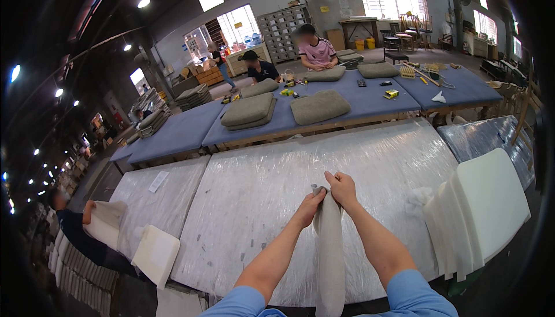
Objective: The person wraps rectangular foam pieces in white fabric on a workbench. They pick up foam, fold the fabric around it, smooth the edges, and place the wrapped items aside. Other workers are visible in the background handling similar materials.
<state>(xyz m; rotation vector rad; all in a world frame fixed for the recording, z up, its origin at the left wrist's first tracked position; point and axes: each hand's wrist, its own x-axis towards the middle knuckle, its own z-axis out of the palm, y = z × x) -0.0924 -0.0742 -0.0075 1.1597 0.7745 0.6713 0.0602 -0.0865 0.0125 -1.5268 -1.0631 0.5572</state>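
A long grey-beige fabric piece, like a seat cushion in its cover seen edge-on, runs from my body out over the plastic-wrapped table. My left hand is closed on its far end from the left side, where a small fold of cloth sticks up. At the same end my right hand is closed on the right edge of the fabric, thumb up. The palms and the cover's opening, if any, are hidden.
White foam seat pads are stacked at the right, beside crumpled white wadding. Another white pad lies left, near a co-worker handling cloth. Beyond, a blue table bears grey cushions and tools; two people sit behind it.
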